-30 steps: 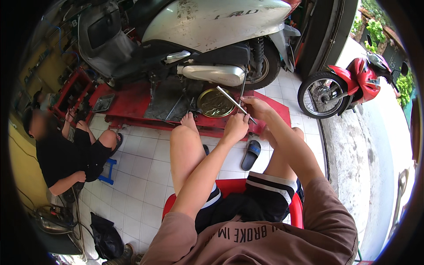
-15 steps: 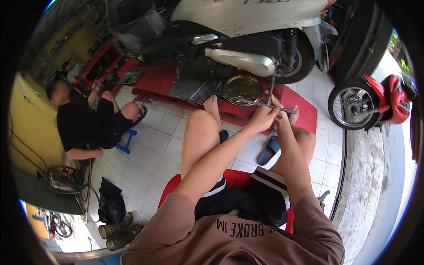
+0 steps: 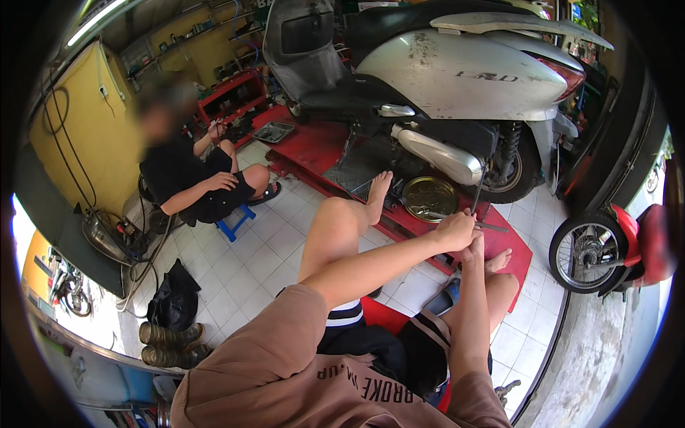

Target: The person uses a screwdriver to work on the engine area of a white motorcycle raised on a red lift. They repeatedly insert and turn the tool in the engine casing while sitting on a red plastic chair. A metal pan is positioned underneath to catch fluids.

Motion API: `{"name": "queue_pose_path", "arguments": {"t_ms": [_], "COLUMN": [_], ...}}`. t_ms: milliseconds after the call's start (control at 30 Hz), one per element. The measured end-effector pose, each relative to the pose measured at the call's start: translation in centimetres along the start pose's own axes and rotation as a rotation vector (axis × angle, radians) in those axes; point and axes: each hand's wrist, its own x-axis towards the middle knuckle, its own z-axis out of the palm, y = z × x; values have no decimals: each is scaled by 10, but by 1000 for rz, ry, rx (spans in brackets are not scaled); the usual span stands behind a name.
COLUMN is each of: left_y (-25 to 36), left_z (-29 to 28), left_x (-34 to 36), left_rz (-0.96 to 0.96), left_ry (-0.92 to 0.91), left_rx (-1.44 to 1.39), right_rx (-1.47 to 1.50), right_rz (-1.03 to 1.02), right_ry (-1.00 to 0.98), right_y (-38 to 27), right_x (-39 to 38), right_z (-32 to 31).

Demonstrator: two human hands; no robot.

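A T-handle wrench [image 3: 494,227] lies in my two hands, its long shaft [image 3: 481,184] reaching up to the rear end of the scooter's silver engine cover [image 3: 444,158]. My left hand [image 3: 455,232] is closed around the crossbar near the middle. Just below and to the right, my right hand [image 3: 472,249] is closed at the same handle, its fingers partly hidden behind the left hand. Where the shaft's tip meets the scooter is too small to make out. Under the engine, a round gold-coloured pan [image 3: 430,199] stands close to my left hand.
The silver scooter [image 3: 457,71] stands on a red lift platform [image 3: 510,250]. A person in black [image 3: 175,171] sits on a blue stool [image 3: 235,223] at left. A red motorbike [image 3: 631,246] is at right. A black bag [image 3: 175,296] and boots [image 3: 171,335] lie on the tiled floor.
The view has tilted up, showing more of the scooter. My hands have come closer together on the wrench handle. The seated person's lower hand now rests by the knee.
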Motion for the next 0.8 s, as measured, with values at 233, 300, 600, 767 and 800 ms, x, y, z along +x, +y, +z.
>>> {"name": "queue_pose_path", "arguments": {"t_ms": [233,300,600,767,800], "left_y": [6,-5,-52,-64,-62], "left_z": [-52,-62,-69,-62,-61], "left_x": [-8,-13,-9,-1,6], "left_rz": [434,479,386,234,182], "left_ry": [-178,-85,216,271,241], "left_rx": [434,402,145,252,269], "right_rx": [-207,-257,-417,-537,-564], "right_rz": [77,61,188,343,366], "right_ry": [-2,-1,-217,-301,-327], "right_y": [-1,7,-16,-41,-48], "right_x": [16,8,5,14,16], "right_z": [-46,-9,-15,-57,-70]}}
